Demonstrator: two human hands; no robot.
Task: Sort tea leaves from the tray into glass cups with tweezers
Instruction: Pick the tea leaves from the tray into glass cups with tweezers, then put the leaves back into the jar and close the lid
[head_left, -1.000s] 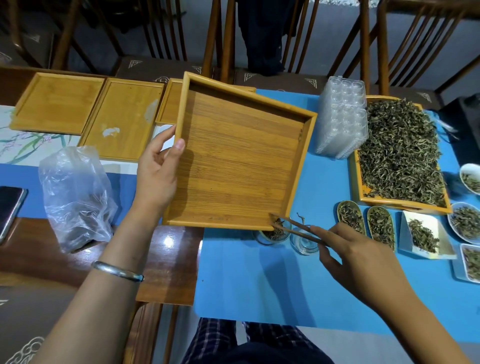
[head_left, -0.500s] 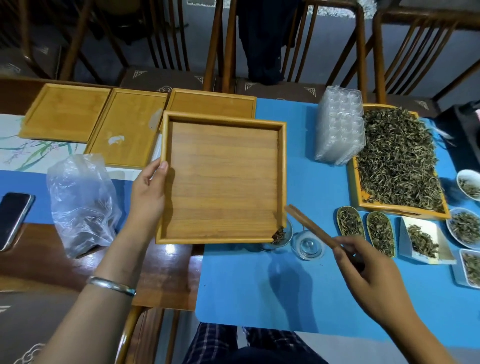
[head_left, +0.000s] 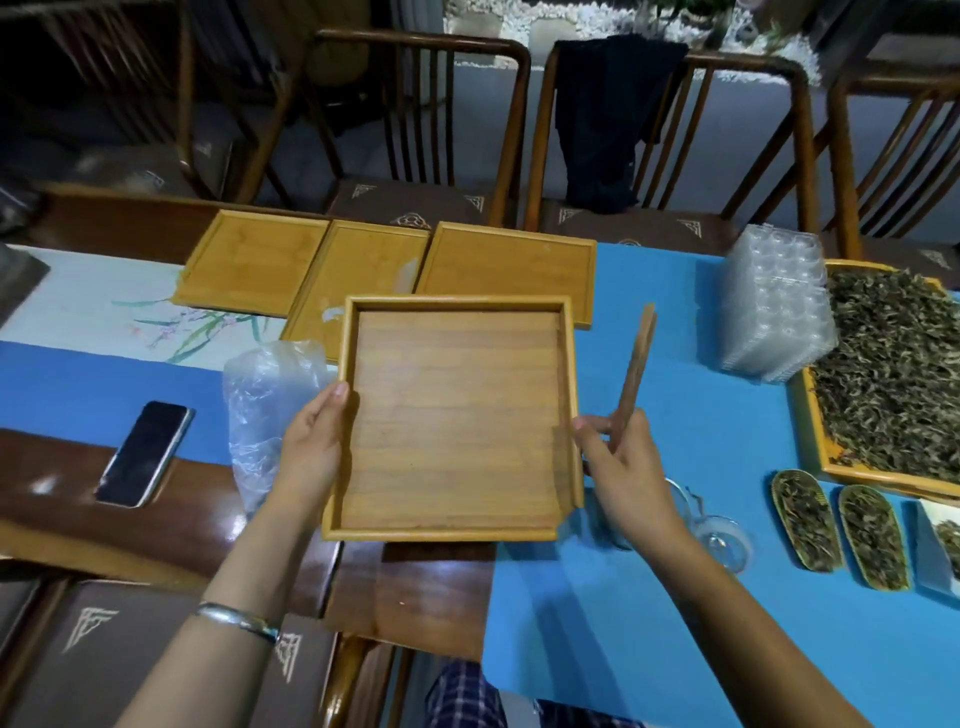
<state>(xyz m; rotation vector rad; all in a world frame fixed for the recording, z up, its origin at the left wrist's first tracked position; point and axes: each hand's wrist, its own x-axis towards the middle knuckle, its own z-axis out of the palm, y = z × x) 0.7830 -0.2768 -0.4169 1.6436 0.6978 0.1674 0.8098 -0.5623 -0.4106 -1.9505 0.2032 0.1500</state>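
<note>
Empty bamboo tray (head_left: 457, 421) held flat in both hands

Left hand (head_left: 311, 447) grips the tray's left rim, thumb on top. Right hand (head_left: 626, 467) touches the right rim while pinching wooden tweezers (head_left: 636, 369), tips pointing away. Two glass cups (head_left: 722, 540) sit just near-right of the tray on the blue mat (head_left: 649, 623), partly behind that wrist. The big tray of tea leaves (head_left: 893, 374) is far right, well apart.
</note>
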